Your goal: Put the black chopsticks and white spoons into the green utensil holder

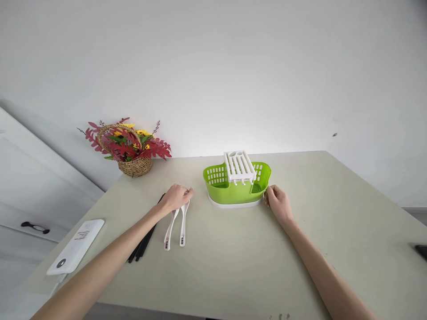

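My left hand (176, 197) is closed over the upper ends of the white spoons, its fingers hiding their bowls. One spoon's handle (183, 229) points toward me; beside it lies another spoon handle (169, 233). Black chopsticks (147, 240) lie partly under my left wrist. A green basket (230, 194) with perforated sides stands upright on a white base tray (233, 206). Across its middle sits a white slotted rack (239, 164) with small hooks along the front. At the basket's right end, my right hand (279, 203) has its fingers curled against the side; the fingertips are partly hidden.
A wicker basket (135, 168) of red and yellow artificial flowers stands at the back left of the table (240, 258). Near the left edge lies a white power bank (76, 246) with a cable. A dark object (420, 251) shows at the far right. The wall is behind.
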